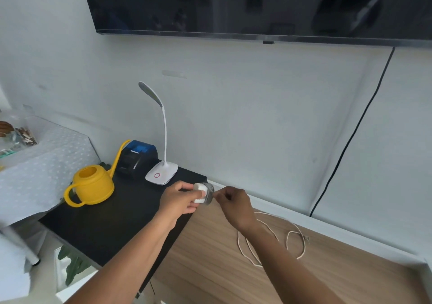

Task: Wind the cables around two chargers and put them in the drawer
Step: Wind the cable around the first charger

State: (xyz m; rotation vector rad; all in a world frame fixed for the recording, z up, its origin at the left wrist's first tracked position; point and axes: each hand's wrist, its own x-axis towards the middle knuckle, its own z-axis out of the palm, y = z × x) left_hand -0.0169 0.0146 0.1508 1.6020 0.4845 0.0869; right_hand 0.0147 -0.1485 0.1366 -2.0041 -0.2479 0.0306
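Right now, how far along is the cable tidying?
One charger, gripped by the left hand, looks nearly wound; the right hand pinches its grey cable. A second, cream cable lies loose on the wooden top. Nothing is stored yet; no drawer shows.

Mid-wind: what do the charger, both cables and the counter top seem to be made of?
Charger: smooth white plastic, by its even, faintly glossy shell.
Wound cable round it: grey, blurred, material unclear.
Loose cable: cream and matte, probably fabric-braided; too fine to be sure.
Counter top: matte wood-grain streaks, likely laminate or veneer.
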